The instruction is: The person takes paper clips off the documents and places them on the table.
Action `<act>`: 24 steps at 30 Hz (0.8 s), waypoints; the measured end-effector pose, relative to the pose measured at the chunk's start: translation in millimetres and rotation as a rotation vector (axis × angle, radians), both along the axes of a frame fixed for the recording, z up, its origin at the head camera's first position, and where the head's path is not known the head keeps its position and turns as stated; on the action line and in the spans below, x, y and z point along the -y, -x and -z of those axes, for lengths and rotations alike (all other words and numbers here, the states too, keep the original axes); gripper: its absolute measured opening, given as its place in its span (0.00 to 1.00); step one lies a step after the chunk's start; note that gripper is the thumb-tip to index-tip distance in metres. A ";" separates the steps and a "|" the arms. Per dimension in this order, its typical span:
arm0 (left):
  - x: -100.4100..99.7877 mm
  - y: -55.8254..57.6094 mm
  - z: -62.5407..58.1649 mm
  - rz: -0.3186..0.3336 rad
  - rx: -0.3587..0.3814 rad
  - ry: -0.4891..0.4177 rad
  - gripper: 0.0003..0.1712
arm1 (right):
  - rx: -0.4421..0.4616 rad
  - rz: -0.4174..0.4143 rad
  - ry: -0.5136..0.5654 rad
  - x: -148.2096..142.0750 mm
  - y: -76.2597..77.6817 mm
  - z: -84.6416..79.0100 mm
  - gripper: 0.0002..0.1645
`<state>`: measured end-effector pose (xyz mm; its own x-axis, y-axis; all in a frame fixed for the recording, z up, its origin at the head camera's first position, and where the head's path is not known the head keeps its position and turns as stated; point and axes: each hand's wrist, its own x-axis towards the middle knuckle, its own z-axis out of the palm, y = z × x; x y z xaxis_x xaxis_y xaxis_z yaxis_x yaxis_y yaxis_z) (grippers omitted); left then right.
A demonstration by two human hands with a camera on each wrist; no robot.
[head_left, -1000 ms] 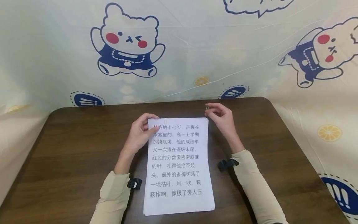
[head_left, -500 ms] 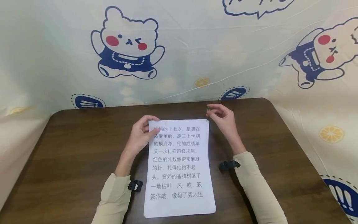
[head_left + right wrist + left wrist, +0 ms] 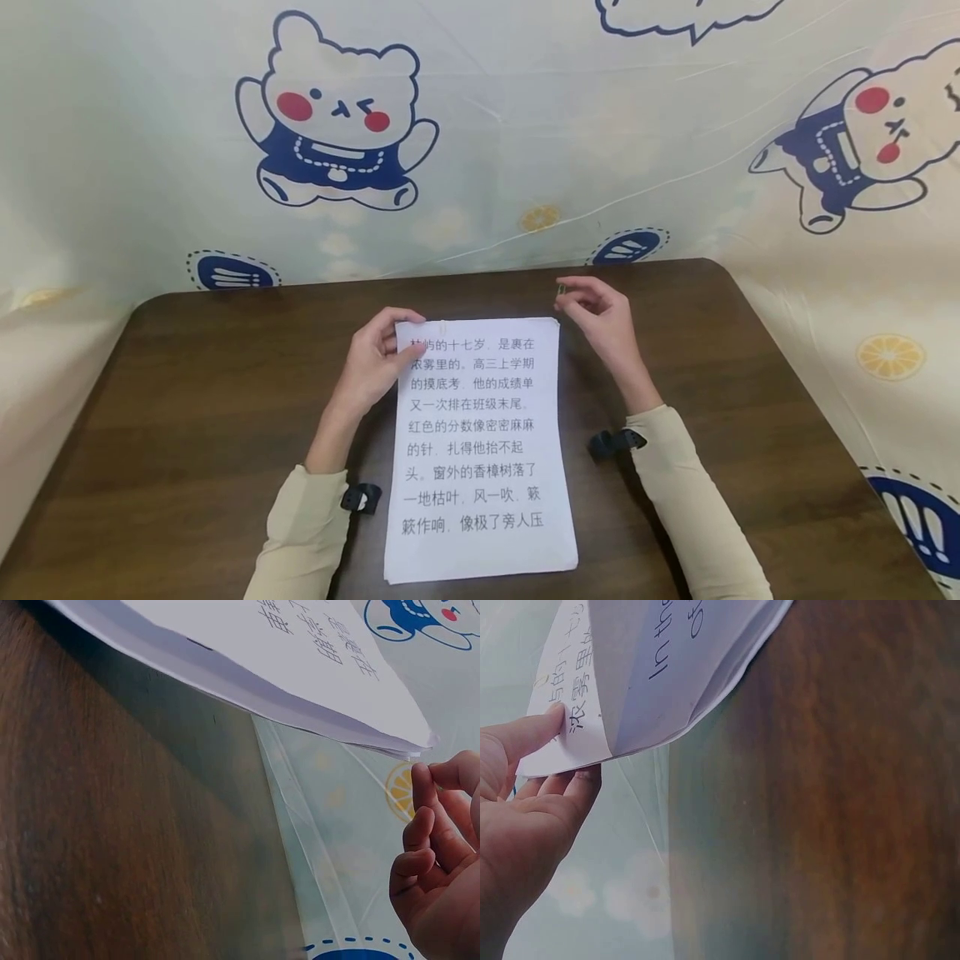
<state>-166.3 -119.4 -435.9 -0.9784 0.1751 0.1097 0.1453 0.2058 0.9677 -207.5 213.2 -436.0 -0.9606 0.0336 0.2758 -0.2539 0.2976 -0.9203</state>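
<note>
A stack of printed paper sheets (image 3: 480,450) stands mid-table in the head view, its top edge raised toward the far side. My left hand (image 3: 375,354) grips its upper left corner, thumb over the front and fingers behind. A pale yellow paper clip (image 3: 443,328) sits on the top edge, right of that thumb; the left wrist view also catches this clip (image 3: 541,679). Just off the upper right corner, my right hand (image 3: 600,312) pinches a small greenish paper clip (image 3: 561,289) between thumb and index finger. In the right wrist view its fingertips hide most of the clip.
The dark wooden table (image 3: 210,400) spreads out on both sides of the paper. Behind it hangs a pale curtain (image 3: 510,150) printed with cartoon bears. A black wrist strap (image 3: 362,498) is on the left sleeve, another black strap (image 3: 615,443) on the right.
The right hand has shifted very slightly right with the paper clip still pinched. The left hand keeps its grip on the paper; the whole head view has jogged a little.
</note>
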 end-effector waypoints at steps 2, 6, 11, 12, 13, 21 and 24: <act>-0.1 0.2 -0.1 -0.007 0.005 0.000 0.21 | 0.000 -0.005 -0.007 -0.3 -0.4 -0.2 0.16; -0.4 0.9 0.0 -0.007 0.010 -0.007 0.21 | 0.009 0.002 -0.008 -0.9 -1.8 -0.3 0.16; -0.6 1.3 -1.3 0.001 0.004 -0.015 0.21 | 0.032 0.013 -0.009 -2.3 -2.5 -0.9 0.16; -0.6 1.3 -1.7 0.001 0.003 -0.017 0.21 | 0.034 0.011 -0.012 -2.7 -2.6 -1.3 0.17; -0.6 1.2 -1.9 0.001 0.002 -0.017 0.21 | 0.038 0.011 -0.010 -3.0 -2.4 -1.8 0.17; 0.2 0.4 -0.7 0.001 -0.007 -0.012 0.21 | 0.043 0.000 0.003 -6.0 -4.1 -5.8 0.17; 0.3 -0.6 0.2 -0.007 -0.007 -0.004 0.21 | 0.040 0.001 -0.014 -8.5 -5.9 -3.0 0.17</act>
<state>-165.7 -119.8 -436.1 -0.9788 0.1680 0.1169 0.1503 0.2027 0.9676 -201.6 221.6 -433.0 -0.9708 0.0308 0.2381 -0.2170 0.3111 -0.9253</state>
